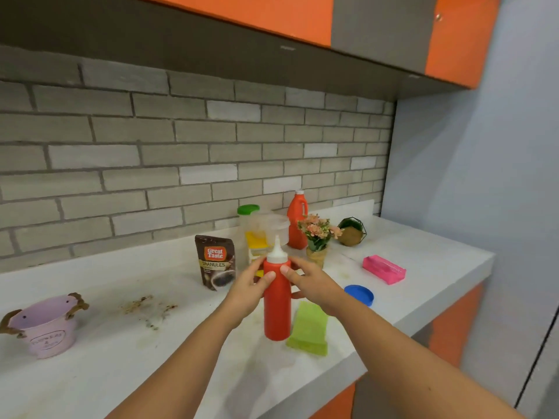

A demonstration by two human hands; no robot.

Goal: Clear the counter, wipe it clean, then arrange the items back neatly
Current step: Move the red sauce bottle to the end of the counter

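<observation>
Head view: left hand (245,293) and right hand (313,286) around red squeeze bottle (277,313)

- L hand (246,293) & R hand (311,287) grip red bottle (276,306), upright over counter (127,358)
- Green sponge (308,329) just beside bottle; blue lid (359,294), pink sponge (384,269) to the right
- Coffee pouch (215,261) behind; pink pot (45,326) far left
- Brown stains (148,308) on counter
</observation>
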